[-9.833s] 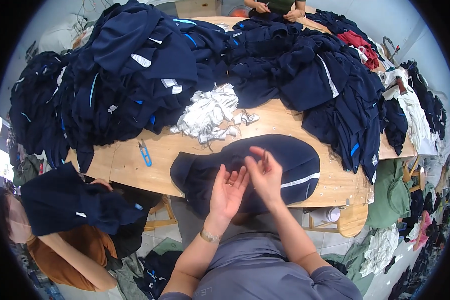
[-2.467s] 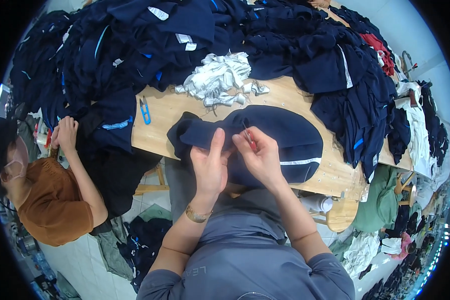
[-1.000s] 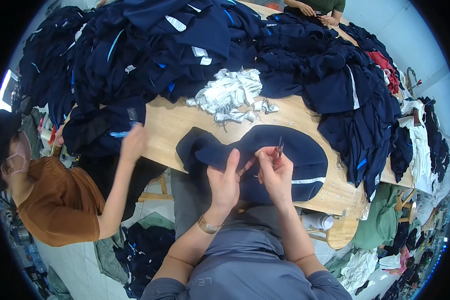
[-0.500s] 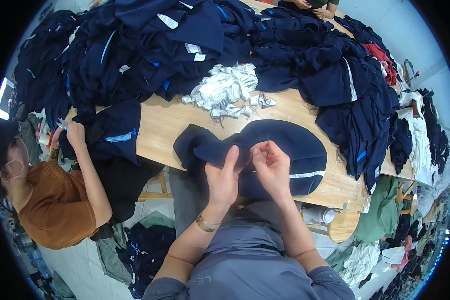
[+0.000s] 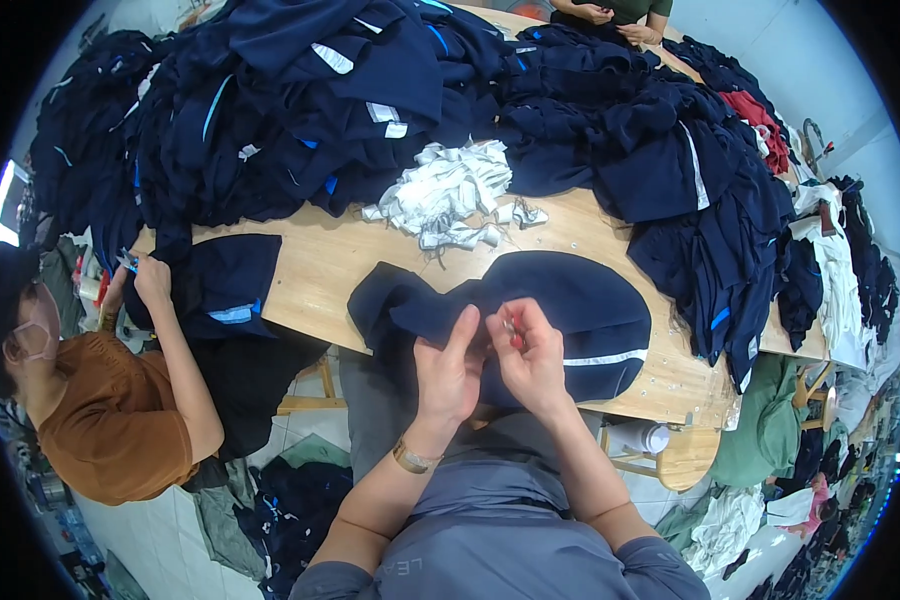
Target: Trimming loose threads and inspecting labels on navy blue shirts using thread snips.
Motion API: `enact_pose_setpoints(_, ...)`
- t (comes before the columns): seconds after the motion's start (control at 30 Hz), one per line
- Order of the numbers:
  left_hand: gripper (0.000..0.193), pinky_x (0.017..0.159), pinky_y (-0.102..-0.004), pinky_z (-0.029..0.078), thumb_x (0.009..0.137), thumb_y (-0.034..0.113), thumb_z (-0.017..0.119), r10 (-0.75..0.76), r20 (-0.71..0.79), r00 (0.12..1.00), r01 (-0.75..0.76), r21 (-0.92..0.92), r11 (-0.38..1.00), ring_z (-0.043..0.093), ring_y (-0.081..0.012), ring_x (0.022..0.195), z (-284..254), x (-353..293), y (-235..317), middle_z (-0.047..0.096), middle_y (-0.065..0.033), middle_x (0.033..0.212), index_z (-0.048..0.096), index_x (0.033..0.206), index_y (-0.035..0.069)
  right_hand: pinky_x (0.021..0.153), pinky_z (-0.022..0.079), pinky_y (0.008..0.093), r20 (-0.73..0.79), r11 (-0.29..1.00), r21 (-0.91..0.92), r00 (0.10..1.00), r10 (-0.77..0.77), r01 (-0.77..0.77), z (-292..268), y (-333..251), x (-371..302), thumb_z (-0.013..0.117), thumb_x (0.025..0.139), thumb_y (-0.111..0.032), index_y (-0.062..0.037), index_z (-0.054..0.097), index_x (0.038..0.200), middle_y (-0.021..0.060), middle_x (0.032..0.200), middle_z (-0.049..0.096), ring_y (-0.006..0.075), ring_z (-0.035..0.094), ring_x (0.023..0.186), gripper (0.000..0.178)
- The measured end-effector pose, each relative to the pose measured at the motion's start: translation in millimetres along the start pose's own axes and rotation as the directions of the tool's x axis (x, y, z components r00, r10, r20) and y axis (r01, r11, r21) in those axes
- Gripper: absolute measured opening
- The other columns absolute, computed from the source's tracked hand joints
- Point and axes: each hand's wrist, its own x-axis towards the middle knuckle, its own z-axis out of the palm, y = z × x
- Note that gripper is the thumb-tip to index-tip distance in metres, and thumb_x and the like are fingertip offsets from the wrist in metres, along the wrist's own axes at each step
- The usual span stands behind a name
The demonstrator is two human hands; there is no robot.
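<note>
A navy garment piece (image 5: 570, 300) with a white stripe lies across the table edge in front of me. My left hand (image 5: 448, 370) is closed on its near part, thumb raised on top and the other fingers mostly hidden. Right beside it, my right hand (image 5: 528, 355) is closed around a small red-handled metal tool (image 5: 516, 340). Only a bit of red and a shiny metal part show between the fingers, so its exact kind is unclear. The tool is close to the cloth by my left thumb; whether it touches is hidden.
Beyond the garment lies a heap of white fabric strips (image 5: 445, 190). Large navy garment piles (image 5: 340, 90) cover the far table (image 5: 315, 265). At left a co-worker (image 5: 120, 410) handles blue snips; another person's hands (image 5: 635, 30) show at the far side. A wooden stool (image 5: 685, 455) stands near right.
My right hand has shifted a little left and lower, closer to my left hand, and the red-handled tool has come into sight. My left hand keeps its grip on the cloth.
</note>
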Motion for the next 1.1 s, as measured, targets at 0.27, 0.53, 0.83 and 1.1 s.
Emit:
enact_pose_setpoints(0.27,0.013,0.080,-0.0346,0.055,0.091,0.012,0.053,-0.041,-0.044,0.998,0.038,-0.074,0.997,0.063,-0.0174,0.085,8,5,11,0.061,-0.0065,0.094,0.053,0.101,0.004,0.051,0.032,0.0171,0.121,0.972,0.217,0.991,0.062,-0.087,-24,5,-4,0.059,0.087,-0.017,-0.0020,0.053,0.089,-0.0031,0.071,0.050,0.0024,0.041,0.061,0.016)
enact_pose_setpoints(0.53,0.015,0.075,-0.0322,0.055,0.091,0.013,0.052,-0.033,-0.059,0.998,0.029,-0.075,0.997,0.063,-0.0189,0.085,6,5,13,0.062,-0.0088,0.094,0.053,0.103,0.004,0.047,0.041,0.0317,0.062,0.817,-0.480,0.941,-0.333,0.321,-26,12,7,0.068,0.079,-0.024,-0.0049,0.054,0.079,0.0070,0.064,0.054,0.0240,0.054,0.053,0.024)
enact_pose_setpoints(0.83,0.011,0.072,-0.0293,0.054,0.092,0.014,0.052,-0.013,-0.041,0.999,0.012,-0.027,1.000,0.063,-0.0157,0.081,4,3,13,0.062,-0.0070,0.091,0.053,0.099,0.005,0.045,0.040,0.0309,0.115,0.676,-0.609,0.889,-0.442,0.415,-27,11,10,0.068,0.077,-0.032,-0.0075,0.054,0.076,0.0044,0.063,0.052,0.0211,0.054,0.052,0.028)
enact_pose_setpoints(1.1,0.010,0.071,-0.0282,0.054,0.092,0.013,0.052,0.009,-0.037,0.999,-0.010,-0.036,0.999,0.062,-0.0138,0.081,9,1,14,0.062,-0.0055,0.090,0.053,0.098,0.006,0.044,0.038,0.0293,0.138,0.614,-0.650,0.864,-0.484,0.447,-28,10,14,0.069,0.075,-0.035,-0.0089,0.054,0.074,0.0029,0.060,0.049,0.0189,0.051,0.049,0.030)
